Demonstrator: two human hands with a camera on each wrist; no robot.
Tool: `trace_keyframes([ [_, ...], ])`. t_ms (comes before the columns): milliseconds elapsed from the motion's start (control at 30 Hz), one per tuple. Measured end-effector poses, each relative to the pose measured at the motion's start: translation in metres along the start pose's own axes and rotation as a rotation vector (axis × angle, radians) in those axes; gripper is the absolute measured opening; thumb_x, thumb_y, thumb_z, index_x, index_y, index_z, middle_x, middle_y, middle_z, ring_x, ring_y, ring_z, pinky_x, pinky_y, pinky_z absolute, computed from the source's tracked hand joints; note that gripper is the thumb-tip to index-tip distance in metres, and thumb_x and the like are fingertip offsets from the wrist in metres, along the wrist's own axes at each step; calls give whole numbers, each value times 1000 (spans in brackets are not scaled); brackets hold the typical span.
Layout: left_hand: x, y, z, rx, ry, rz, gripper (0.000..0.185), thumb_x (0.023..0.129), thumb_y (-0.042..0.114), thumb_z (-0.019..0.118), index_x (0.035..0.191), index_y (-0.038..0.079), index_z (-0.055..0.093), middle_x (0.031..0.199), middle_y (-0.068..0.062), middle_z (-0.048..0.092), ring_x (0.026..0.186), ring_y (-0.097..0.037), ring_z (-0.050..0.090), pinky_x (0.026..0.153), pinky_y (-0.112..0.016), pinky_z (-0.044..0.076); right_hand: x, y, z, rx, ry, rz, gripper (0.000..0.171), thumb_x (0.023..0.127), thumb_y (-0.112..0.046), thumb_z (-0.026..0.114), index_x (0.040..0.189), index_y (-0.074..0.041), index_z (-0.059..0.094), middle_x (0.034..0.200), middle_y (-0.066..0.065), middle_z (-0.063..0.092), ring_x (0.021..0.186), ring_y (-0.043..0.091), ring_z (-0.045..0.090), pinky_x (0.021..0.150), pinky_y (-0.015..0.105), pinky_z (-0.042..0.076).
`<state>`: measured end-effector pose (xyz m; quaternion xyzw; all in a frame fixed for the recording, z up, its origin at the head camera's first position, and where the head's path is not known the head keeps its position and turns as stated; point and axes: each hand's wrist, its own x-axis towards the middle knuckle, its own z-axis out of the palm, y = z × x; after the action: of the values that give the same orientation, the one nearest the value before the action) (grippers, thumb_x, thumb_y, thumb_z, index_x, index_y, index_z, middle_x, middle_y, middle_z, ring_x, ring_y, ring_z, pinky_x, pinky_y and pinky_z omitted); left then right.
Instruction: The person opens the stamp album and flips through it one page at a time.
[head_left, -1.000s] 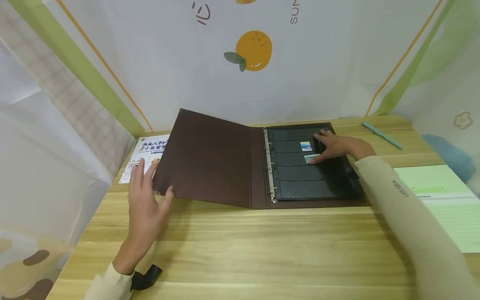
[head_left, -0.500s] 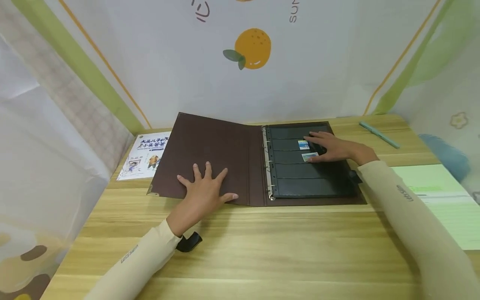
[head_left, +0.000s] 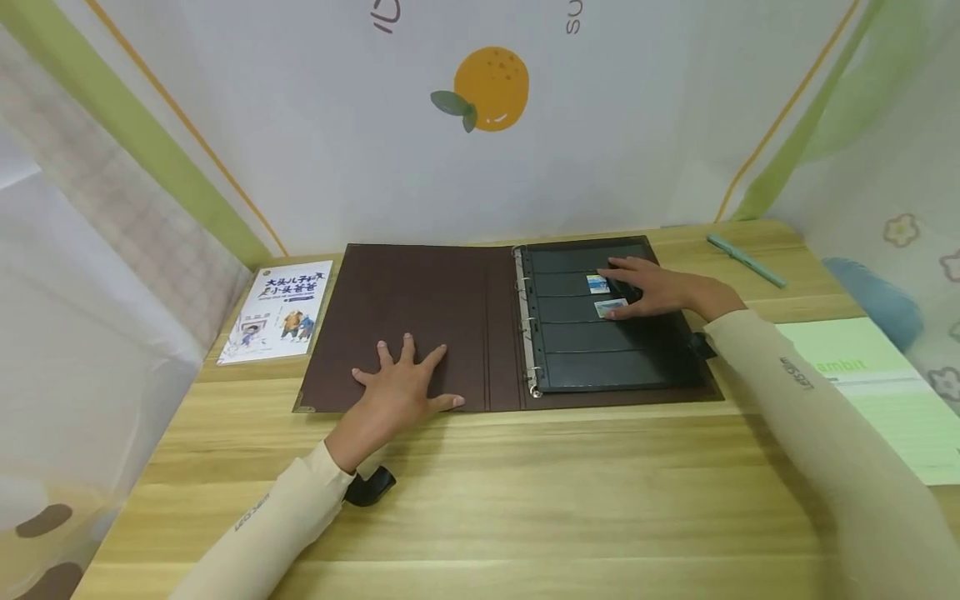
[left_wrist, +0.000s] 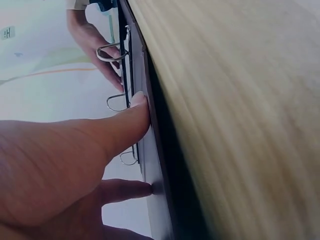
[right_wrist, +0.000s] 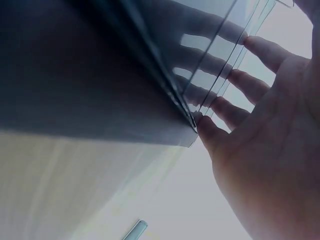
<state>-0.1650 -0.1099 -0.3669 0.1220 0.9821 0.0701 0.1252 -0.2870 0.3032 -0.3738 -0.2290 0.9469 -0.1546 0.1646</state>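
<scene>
A brown ring binder (head_left: 420, 308) lies open and flat on the wooden table (head_left: 525, 492). My left hand (head_left: 401, 387) presses flat with spread fingers on the inside of its left cover; in the left wrist view the left hand (left_wrist: 75, 165) lies against the cover beside the metal rings (left_wrist: 117, 102). The right half holds black pocket sheets (head_left: 600, 333) with two small stamps (head_left: 604, 296) in the strips. My right hand (head_left: 645, 287) rests with straight fingers on that sheet beside the stamps. In the right wrist view the right hand's fingers (right_wrist: 235, 100) lie on the clear strips (right_wrist: 220, 75).
A children's booklet (head_left: 277, 312) lies left of the binder. A light-green pen (head_left: 746, 260) sits at the back right, and a green notepad (head_left: 877, 392) lies at the right edge. A black strap piece (head_left: 369, 487) sits by my left wrist. Printed curtains enclose the table.
The left cover went from raised to lying flat. My left hand moved from its outer edge onto its inner face and pressed it down. My right hand stayed on the sheet.
</scene>
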Motion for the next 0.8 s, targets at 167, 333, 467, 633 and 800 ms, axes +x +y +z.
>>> trace_keyframes([
  [167, 3, -4, 3, -27, -18, 9, 84, 91, 58, 67, 160, 23, 34, 164, -32, 16, 145, -67, 12, 95, -90, 23, 0, 1, 0, 15, 0, 11, 91, 91, -43, 73, 160, -6, 27, 168, 25, 9, 153, 51, 5, 117, 72, 17],
  [333, 4, -7, 4, -44, -31, 15, 83, 92, 58, 66, 160, 24, 32, 164, -32, 16, 144, -67, 12, 94, -90, 25, 0, -1, -2, 14, 5, 11, 91, 91, -43, 73, 160, -7, 27, 168, 25, 9, 154, 51, 4, 117, 72, 17],
  [467, 5, -10, 5, -55, -30, 30, 83, 93, 58, 65, 161, 24, 31, 164, -32, 15, 144, -67, 12, 93, -90, 25, 1, -3, -5, 15, 9, 17, 91, 91, -42, 73, 160, -6, 27, 168, 25, 9, 154, 51, 4, 117, 73, 16],
  [633, 5, -12, 7, -56, -30, 39, 83, 93, 59, 63, 161, 25, 30, 165, -32, 15, 144, -67, 12, 94, -90, 25, 1, -4, -6, 6, 10, 17, 91, 91, -42, 74, 160, -6, 28, 168, 25, 9, 153, 51, 5, 117, 72, 17],
  [800, 3, -10, 9, -39, -45, 20, 82, 93, 61, 62, 161, 27, 29, 166, -30, 14, 146, -65, 11, 96, -89, 24, 0, 1, -9, -7, 28, -16, 88, 91, -43, 73, 158, -4, 32, 166, 29, 13, 151, 54, 10, 117, 72, 18],
])
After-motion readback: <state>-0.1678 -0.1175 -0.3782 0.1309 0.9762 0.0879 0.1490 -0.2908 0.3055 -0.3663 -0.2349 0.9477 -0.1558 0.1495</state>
